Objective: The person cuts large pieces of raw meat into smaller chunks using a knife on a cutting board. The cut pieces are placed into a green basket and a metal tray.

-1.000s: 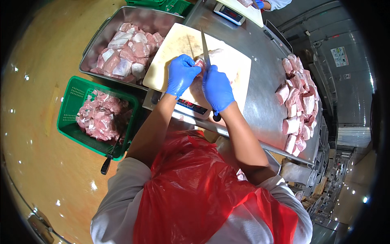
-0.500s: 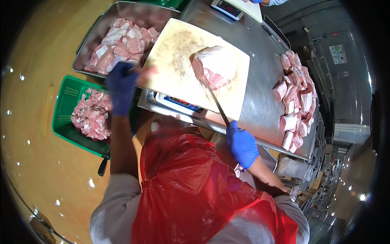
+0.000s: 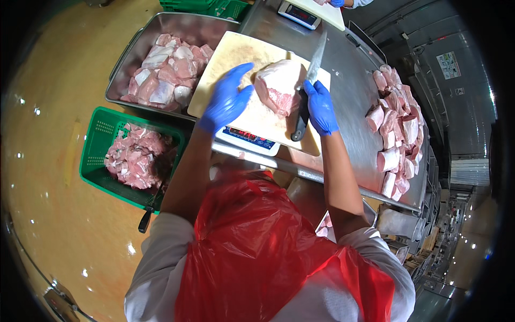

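A large piece of raw pale-pink meat (image 3: 277, 86) with a white fat layer lies on the cream cutting board (image 3: 236, 50). Just left of it is my left hand (image 3: 228, 101), blue-gloved, fingers spread and holding nothing. On the meat's right side, my right hand (image 3: 322, 110), also in a blue glove, is closed on a knife (image 3: 303, 115). The knife's black handle points down toward me and its blade points away, past the meat's right edge. Part of the right hand's grip is hidden from view.
A digital scale (image 3: 249, 140) shows under the board's near edge. Left are a metal tub (image 3: 120, 86) of meat chunks and a green basket (image 3: 91, 155) of trimmings. Several meat pieces (image 3: 397, 129) lie along the steel table's right side. A co-worker's gloved hand (image 3: 337, 2) shows beyond.
My left hand, which was over the metal tub's near corner, has moved right to the meat. My right hand has risen, and the knife's blade has swung from the meat to point away.
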{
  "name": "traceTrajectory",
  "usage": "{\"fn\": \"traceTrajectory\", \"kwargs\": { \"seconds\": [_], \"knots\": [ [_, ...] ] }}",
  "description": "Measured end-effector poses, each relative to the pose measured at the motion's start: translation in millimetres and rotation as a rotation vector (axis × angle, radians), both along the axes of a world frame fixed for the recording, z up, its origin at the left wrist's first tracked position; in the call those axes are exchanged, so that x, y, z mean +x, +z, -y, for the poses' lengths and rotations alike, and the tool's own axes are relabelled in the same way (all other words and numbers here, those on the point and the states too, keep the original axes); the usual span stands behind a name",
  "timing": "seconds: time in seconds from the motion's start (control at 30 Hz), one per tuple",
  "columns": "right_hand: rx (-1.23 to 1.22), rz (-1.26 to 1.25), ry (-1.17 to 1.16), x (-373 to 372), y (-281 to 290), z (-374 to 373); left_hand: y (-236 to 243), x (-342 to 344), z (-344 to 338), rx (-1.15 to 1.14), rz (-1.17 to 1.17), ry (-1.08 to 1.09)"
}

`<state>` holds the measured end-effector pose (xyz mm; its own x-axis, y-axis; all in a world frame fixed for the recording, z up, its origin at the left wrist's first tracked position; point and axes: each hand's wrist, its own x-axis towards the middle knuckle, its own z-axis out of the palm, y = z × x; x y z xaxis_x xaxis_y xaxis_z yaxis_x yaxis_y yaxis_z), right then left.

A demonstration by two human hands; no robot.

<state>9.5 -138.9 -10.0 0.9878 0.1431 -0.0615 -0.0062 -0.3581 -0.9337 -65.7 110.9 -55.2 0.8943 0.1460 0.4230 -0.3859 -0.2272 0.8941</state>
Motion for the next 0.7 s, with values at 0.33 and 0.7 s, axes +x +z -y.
{"fn": "traceTrajectory", "kwargs": {
  "seconds": [0.33, 0.7],
  "knots": [
    [0.18, -0.043, -0.068, -14, 3, 81, -26, -18, 8, 0.228, 0.185, 0.009],
    [0.739, -0.216, -0.206, -55, -11, -8, 7, 130, 31, 0.364, -0.1, -0.246]
  ]
}}
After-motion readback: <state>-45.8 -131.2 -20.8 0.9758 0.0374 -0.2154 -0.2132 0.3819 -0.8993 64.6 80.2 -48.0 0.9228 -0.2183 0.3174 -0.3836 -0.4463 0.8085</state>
